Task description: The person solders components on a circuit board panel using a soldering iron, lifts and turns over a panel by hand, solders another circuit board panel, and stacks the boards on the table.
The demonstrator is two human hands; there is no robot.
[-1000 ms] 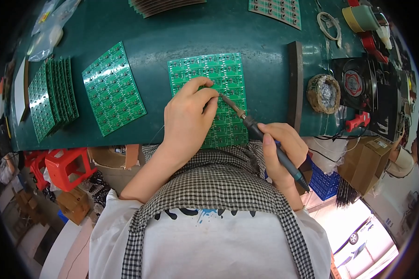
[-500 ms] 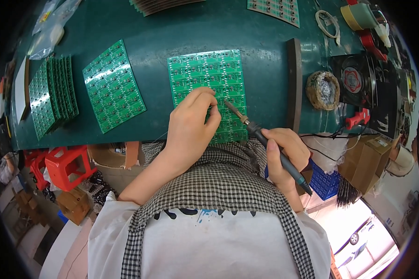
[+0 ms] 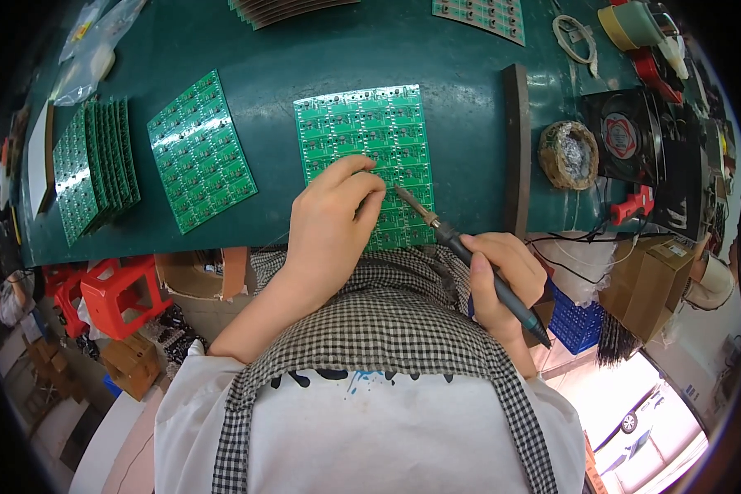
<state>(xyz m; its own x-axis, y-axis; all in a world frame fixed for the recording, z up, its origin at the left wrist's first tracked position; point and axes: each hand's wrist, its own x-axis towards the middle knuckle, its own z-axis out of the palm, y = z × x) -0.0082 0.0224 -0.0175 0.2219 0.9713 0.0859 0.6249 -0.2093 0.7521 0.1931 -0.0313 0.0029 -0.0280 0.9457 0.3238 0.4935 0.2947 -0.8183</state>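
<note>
A green circuit board panel (image 3: 358, 123) lies flat on the bench in front of me, its surface divided into many small repeated boards. Over its lower middle, my left hand (image 3: 328, 218) is closed, thumb and fingers pinched together. A thin strand, apparently solder wire (image 3: 278, 241), trails from that hand's left side; the end at the fingertips is hidden. My right hand (image 3: 509, 276) grips a dark soldering iron (image 3: 450, 236) like a pen. Its tip comes down on the panel just right of my left fingertips; whether it touches a joint is too small to tell.
Left of the panel lies another green panel (image 3: 202, 152), then a row of upright panels (image 3: 111, 165). A dark bar (image 3: 515, 148) stands at the right, followed by a round tip-cleaning holder (image 3: 568, 156) and a black fan (image 3: 626, 136). More panels (image 3: 482, 16) lie at the far edge.
The iron's tip has come slightly nearer to me across the panel. My left hand has shifted a little to the left, still pinched. Both grips are the same.
</note>
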